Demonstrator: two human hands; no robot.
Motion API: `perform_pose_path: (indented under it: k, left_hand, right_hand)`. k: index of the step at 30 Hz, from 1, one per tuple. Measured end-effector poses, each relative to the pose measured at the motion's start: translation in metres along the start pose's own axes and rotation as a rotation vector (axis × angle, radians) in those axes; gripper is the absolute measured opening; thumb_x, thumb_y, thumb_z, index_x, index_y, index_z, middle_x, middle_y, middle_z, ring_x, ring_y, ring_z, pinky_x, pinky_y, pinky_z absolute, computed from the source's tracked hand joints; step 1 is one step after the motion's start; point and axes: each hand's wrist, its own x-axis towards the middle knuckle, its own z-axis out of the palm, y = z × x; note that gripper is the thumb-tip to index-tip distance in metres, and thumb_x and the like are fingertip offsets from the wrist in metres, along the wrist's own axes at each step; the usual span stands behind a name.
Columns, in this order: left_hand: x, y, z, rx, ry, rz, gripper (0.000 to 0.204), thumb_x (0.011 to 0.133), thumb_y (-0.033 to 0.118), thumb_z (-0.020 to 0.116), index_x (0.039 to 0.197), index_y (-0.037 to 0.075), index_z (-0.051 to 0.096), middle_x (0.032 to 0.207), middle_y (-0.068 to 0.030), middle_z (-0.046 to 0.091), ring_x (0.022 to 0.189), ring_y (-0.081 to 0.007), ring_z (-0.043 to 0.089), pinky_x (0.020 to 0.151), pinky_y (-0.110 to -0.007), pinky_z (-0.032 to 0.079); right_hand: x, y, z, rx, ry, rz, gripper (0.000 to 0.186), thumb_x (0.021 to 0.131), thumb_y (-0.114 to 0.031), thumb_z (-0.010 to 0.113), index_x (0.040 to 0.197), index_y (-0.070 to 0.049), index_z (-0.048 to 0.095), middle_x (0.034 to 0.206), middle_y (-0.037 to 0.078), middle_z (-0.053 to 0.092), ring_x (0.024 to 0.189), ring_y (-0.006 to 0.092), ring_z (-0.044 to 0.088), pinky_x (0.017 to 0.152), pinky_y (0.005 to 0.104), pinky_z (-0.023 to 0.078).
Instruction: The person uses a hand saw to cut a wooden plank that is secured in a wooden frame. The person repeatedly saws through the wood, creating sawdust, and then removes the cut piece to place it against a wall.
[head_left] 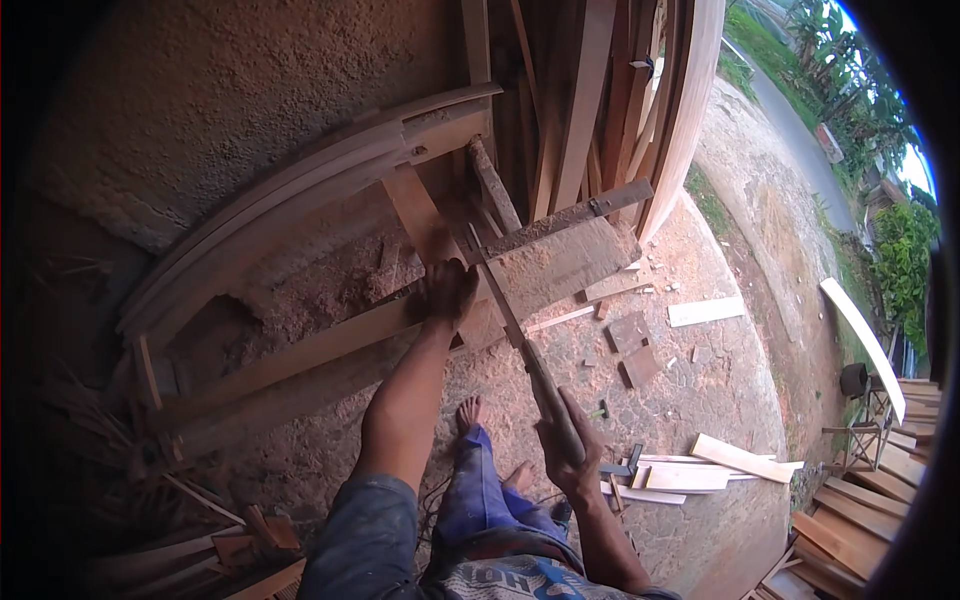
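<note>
Handsaw [540, 380] in right hand [572, 440], handle end toward the body, blade slanting up and left to the edge of the work area. Right hands-state: fingers closed around the handle. Left hand [447, 288] just beside the blade's far end, fingers bent, knuckles up, on a pale board [412, 200]; cannot tell whether it pinches the board or only presses on it. Board lies slantwise across a low timber frame, the far part beyond the left hand. Exact contact between blade and wood: too dim to tell.

Right of the blade: dusty plank surface [570, 265], sawdust on top, with a narrow dark strip [570, 215] along its far edge. Left of the left hand: long beam [290, 360], near side of the frame.

Floor [710, 400]: sawdust scattered; two brown blocks [633, 350] near each other; white board [706, 311] to their right; pile of pale strips [690, 475] right of the right hand. Upright timbers [585, 100] stand beyond the surface, beside a rough wall [250, 100].
</note>
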Motion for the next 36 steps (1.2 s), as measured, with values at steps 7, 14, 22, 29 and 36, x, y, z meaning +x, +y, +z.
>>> perform_pose_path:
  k: [7, 14, 22, 29, 36]
  left_hand:
    - [-0.004, 0.015, -0.023, -0.14, 0.126, -0.08, 0.036, 0.09, 0.043, 0.064, 0.094, 0.008, 0.068, 0.106, -0.0151, 0.066, 0.107, -0.0369, 0.06, 0.09, -0.056, 0.047]
    - [-0.008, 0.023, -0.037, -0.154, 0.184, -0.061, 0.035, 0.087, 0.04, 0.066, 0.09, 0.005, 0.068, 0.101, -0.0183, 0.068, 0.101, -0.0385, 0.063, 0.086, -0.053, 0.05]
    - [-0.007, 0.018, -0.03, -0.124, 0.238, -0.067, 0.033, 0.086, 0.039, 0.069, 0.088, 0.006, 0.068, 0.099, -0.016, 0.069, 0.1, -0.0371, 0.064, 0.085, -0.053, 0.051]
    - [-0.005, 0.016, -0.027, -0.136, 0.172, -0.096, 0.037, 0.088, 0.045, 0.067, 0.093, 0.008, 0.068, 0.103, -0.0131, 0.066, 0.106, -0.0349, 0.061, 0.088, -0.055, 0.047]
    - [-0.006, 0.018, -0.023, -0.151, 0.164, -0.09, 0.038, 0.088, 0.047, 0.067, 0.093, 0.009, 0.069, 0.104, -0.012, 0.065, 0.107, -0.0343, 0.06, 0.089, -0.055, 0.045]
  right_hand:
    - [-0.008, 0.008, 0.003, 0.001, 0.03, -0.053, 0.056, 0.086, -0.014, 0.078, 0.136, -0.003, 0.058, 0.093, 0.019, 0.072, 0.076, 0.0231, 0.072, 0.066, 0.0327, 0.054]
    - [-0.009, 0.001, -0.006, 0.067, -0.068, 0.102, 0.051, 0.09, -0.012, 0.073, 0.136, 0.003, 0.056, 0.117, 0.02, 0.07, 0.106, 0.0226, 0.07, 0.09, 0.032, 0.053]
    - [-0.009, 0.009, -0.001, 0.052, -0.002, -0.002, 0.055, 0.086, -0.013, 0.078, 0.137, -0.004, 0.058, 0.099, 0.017, 0.073, 0.085, 0.021, 0.074, 0.072, 0.0308, 0.055]
    - [-0.005, 0.007, -0.004, 0.002, -0.008, -0.034, 0.055, 0.086, -0.012, 0.078, 0.136, -0.003, 0.058, 0.107, 0.019, 0.073, 0.093, 0.0206, 0.074, 0.075, 0.0301, 0.056]
    - [0.002, 0.011, -0.001, 0.02, -0.025, -0.015, 0.052, 0.087, -0.016, 0.077, 0.135, -0.002, 0.058, 0.106, 0.02, 0.072, 0.091, 0.0237, 0.074, 0.075, 0.0321, 0.056]
